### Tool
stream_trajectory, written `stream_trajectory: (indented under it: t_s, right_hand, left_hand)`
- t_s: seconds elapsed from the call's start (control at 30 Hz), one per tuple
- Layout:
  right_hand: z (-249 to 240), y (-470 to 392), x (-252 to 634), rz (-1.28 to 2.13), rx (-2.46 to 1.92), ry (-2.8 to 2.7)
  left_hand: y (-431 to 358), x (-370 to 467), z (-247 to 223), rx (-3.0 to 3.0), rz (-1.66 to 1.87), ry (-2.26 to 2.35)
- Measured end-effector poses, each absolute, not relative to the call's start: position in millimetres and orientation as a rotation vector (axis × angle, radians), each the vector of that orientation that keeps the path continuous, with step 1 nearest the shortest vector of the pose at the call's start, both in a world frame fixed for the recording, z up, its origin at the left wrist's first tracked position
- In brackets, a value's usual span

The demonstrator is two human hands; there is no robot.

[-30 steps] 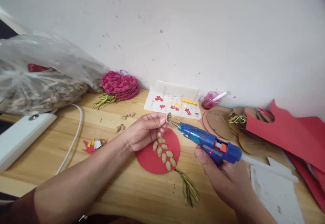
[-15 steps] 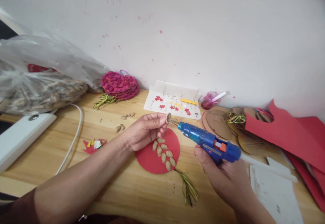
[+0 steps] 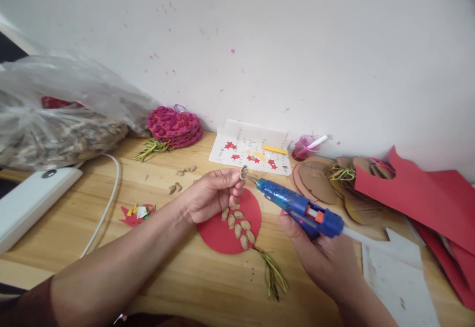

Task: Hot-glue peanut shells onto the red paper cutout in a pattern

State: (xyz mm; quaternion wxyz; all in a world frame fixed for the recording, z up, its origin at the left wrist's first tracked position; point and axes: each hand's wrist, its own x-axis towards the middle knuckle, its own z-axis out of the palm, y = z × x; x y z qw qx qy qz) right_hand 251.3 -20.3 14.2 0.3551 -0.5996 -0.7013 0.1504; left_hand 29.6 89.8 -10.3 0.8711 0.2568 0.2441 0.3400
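Pinched between the thumb and fingers of my left hand (image 3: pixel 213 193) is a peanut shell (image 3: pixel 244 172), its hollow side towards the glue gun. My right hand (image 3: pixel 326 257) grips the blue glue gun (image 3: pixel 285 201), whose metal nozzle points left at the shell; whether they touch is hard to tell. Below my left hand lies a red paper disc (image 3: pixel 213 235) with several peanut shells (image 3: pixel 238 230) stuck or laid on it in rows. A green and yellow string tassel (image 3: pixel 273 272) extends from the disc's lower right edge.
A plastic bag of shells (image 3: pixel 63 134) and a white power strip (image 3: pixel 33 203) lie left. Behind are pink shell-covered discs (image 3: pixel 174 124), a white sheet (image 3: pixel 222 154) with red stars, and a cup (image 3: pixel 301 150). Cardboard discs (image 3: pixel 315 181) and red paper (image 3: pixel 415 193) lie right.
The glue gun and my right hand have shifted slightly left relative to the table. The shell stays in my left hand near the nozzle. The whole view has shifted a little.
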Motion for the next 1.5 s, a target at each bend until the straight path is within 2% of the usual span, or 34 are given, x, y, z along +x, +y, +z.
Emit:
stream_trajectory:
  t_s: [0.6,0.8,0.93,1.07,1.3,1.5]
  right_hand:
    - [17.9,-19.4,250.9,0.402,-1.545,-1.769]
    - [16.3,-12.6,249.7,0.679,-1.529,-1.449]
    - [11.9,-0.2,245.9,0.986,-1.429,-1.159]
    - [4.3,9.3,243.1,1.182,-1.402,-0.931]
    - [-1.2,11.9,235.4,1.306,-1.454,-0.751]
    - [-3.2,8.4,225.3,1.413,-1.435,-0.589]
  left_hand:
    - [88.6,30.1,-5.9,0.594,0.702,0.519]
    - [93.9,25.7,-0.9,0.727,0.828,0.639]
    - [96.4,20.7,7.7,1.097,0.889,0.812]
    - [100.2,24.6,19.7,1.654,0.745,0.952]
    - [103.0,41.1,18.4,2.567,0.422,0.923]
    - [98.9,37.4,3.1,2.838,0.37,0.835]
